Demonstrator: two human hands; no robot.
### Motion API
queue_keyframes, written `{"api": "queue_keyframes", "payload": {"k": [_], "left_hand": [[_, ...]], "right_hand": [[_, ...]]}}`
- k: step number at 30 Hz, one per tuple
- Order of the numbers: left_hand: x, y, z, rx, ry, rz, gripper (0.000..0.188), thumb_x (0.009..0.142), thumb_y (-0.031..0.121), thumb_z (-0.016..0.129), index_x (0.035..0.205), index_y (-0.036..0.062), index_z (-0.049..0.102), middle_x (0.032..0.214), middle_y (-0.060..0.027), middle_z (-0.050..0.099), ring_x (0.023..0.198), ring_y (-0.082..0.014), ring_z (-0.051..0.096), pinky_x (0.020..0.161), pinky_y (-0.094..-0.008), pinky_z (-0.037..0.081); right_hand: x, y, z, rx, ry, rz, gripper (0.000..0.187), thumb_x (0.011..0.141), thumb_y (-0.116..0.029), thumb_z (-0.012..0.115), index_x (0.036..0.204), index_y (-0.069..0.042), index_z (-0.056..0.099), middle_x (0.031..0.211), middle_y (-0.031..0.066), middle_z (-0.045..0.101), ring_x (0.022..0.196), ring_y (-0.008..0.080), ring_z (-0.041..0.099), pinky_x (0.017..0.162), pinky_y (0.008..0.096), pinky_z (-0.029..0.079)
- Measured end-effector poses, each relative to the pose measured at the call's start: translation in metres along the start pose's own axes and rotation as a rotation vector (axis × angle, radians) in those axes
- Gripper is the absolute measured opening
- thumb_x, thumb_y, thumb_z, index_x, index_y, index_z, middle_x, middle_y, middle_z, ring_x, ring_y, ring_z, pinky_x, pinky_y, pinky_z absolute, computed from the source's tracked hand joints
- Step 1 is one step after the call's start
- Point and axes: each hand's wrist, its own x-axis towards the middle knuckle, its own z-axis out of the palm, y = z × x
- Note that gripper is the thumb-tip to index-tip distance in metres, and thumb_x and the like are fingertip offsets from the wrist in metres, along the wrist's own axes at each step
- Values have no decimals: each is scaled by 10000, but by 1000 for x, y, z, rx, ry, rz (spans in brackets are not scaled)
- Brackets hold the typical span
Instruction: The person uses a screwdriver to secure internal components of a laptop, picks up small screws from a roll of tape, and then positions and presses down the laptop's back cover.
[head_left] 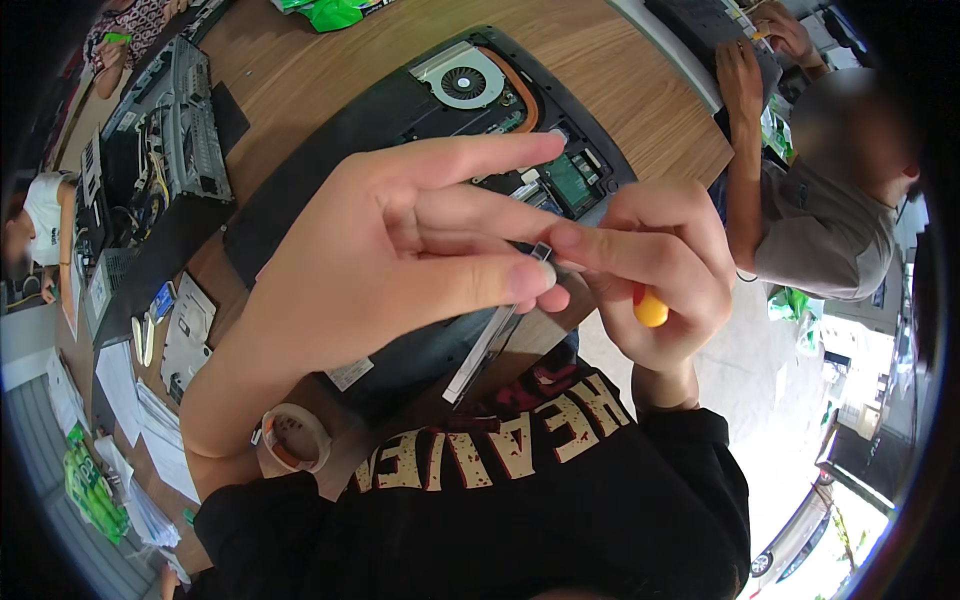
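My left hand (pixel 400 240) is closed, thumb against fingers, on a slim flat part with a silver edge (pixel 485 350), seen nearly edge-on and tilted. My right hand (pixel 655 265) pinches with thumb and forefinger at the part's upper end; what lies between those fingertips is hidden. Its curled fingers also hold a tool with a yellow and red handle (pixel 650 308), mostly covered by the hand. Beneath both hands lies a black laptop (pixel 330 190), underside up and opened. It shows a round fan (pixel 466 84), a copper heat pipe (pixel 522 95) and a green circuit board (pixel 572 183).
An opened computer case (pixel 180 150) with loose cables stands at the left. Near my left forearm are a round tape-like roll (pixel 294 440), a metal plate (pixel 190 335) and papers (pixel 150 420). A co-worker (pixel 830 190) handles another device at the right; other people are at the far left.
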Motion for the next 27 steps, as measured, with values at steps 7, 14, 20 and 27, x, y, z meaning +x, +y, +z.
{"api": "queue_keyframes", "payload": {"k": [7, 14, 20, 27], "left_hand": [[10, 0, 2, -74, 51, -148, 499, 880, 80, 569, 1344, -16, 412, 1078, -169, 642, 849, -177, 655, 751, -257, 514], [16, -18, -6, 237, -94, 306, 298, 780, -81, 627, 1068, -27, 573, 1006, -108, 632, 904, -142, 607, 755, -270, 496], [17, -30, -8, 274, -42, 444, 266, 690, -123, 696, 917, -22, 600, 900, -108, 651, 765, -133, 611, 643, -224, 465], [11, -23, -14, 522, -73, 575, 198, 578, -117, 671, 739, -5, 651, 733, -103, 651, 646, -174, 588, 566, -264, 425]], "right_hand": [[2, 1, -6, 20, -9, 86, 207, 678, 32, 743, 851, -24, 645, 845, 92, 573, 734, 196, 570, 584, 267, 461], [-3, -3, 0, 88, 85, 118, 172, 702, 24, 731, 837, -22, 635, 844, 92, 577, 740, 194, 559, 604, 267, 448], [-3, -7, 4, 113, 61, 132, 166, 704, 15, 732, 833, -31, 638, 836, 85, 587, 751, 198, 560, 607, 267, 442], [6, -4, -4, 326, -101, 194, 187, 691, -68, 777, 834, -43, 659, 841, 75, 591, 740, 175, 557, 601, 254, 425]]}}
